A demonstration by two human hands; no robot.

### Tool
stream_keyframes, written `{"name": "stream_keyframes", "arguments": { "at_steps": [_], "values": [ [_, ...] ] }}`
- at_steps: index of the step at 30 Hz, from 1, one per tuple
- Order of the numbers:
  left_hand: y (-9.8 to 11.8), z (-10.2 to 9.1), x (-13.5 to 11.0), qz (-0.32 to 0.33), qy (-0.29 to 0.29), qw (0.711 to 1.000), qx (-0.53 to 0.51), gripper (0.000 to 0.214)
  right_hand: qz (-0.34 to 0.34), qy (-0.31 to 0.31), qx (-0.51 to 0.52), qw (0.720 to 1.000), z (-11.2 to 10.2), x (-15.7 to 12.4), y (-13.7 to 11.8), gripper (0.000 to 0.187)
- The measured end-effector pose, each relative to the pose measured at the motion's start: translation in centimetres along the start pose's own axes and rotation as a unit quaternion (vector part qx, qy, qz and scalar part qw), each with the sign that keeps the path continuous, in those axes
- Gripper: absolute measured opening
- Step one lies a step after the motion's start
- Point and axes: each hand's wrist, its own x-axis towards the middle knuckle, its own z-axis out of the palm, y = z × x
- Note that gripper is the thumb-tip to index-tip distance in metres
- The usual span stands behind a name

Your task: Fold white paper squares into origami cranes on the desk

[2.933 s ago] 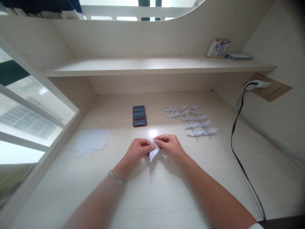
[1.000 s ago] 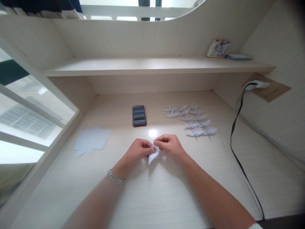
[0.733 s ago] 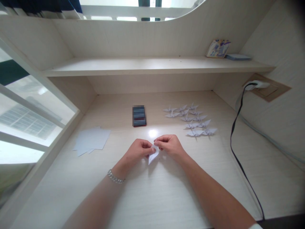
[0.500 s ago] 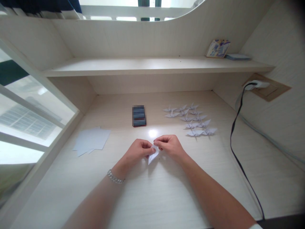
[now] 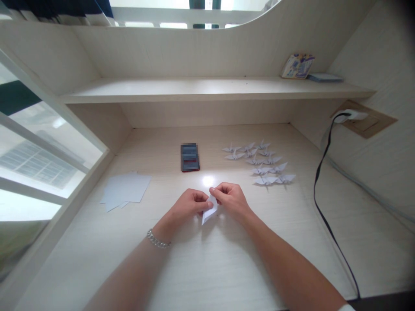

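A person's left hand point(image 5: 189, 206) and right hand point(image 5: 231, 199) meet over the middle of a pale wooden desk point(image 5: 207, 268), both pinching a small, partly folded piece of white paper point(image 5: 209, 210) between thumb and fingers; the fingers of each hand are drawn in narrow around its upper end, while its pointed lower tip hangs toward the desk surface. A silver bracelet point(image 5: 158, 240) circles the left wrist. Behind and to the right of the hands, a cluster of finished white paper cranes point(image 5: 259, 162) stands in rows on the desk. A loose stack of white paper sheets point(image 5: 125, 191) lies well to the left, and a dark, blurred rectangular object point(image 5: 189, 157) rests behind the hands. A black cable point(image 5: 319, 190) runs from a wall socket point(image 5: 353, 115) down across the right side of the desk. On the shelf point(image 5: 207, 88) above, a small printed packet point(image 5: 296, 65) leans against the back panel
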Motion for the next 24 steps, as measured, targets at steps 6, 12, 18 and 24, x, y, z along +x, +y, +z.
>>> {"name": "stream_keyframes", "arguments": {
  "at_steps": [6,12,18,24],
  "values": [
    [-0.15,0.02,0.1,0.004,0.008,1.0,-0.001,0.025,0.011,-0.058,0.048,0.997,-0.42,0.22,-0.19,0.032],
    [-0.71,0.03,0.2,0.017,0.021,0.998,0.052,0.022,-0.013,-0.052,-0.066,0.996,-0.33,0.05,-0.32,0.02],
    [-0.85,0.28,0.29,0.021,0.043,0.997,0.068,0.02,-0.018,-0.085,-0.08,0.993,-0.42,0.08,-0.48,0.017],
    [-0.85,0.53,0.38,0.019,0.074,0.996,0.045,0.02,-0.037,-0.042,-0.101,0.993,-0.49,-0.01,-0.34,0.019]
  ]
}}
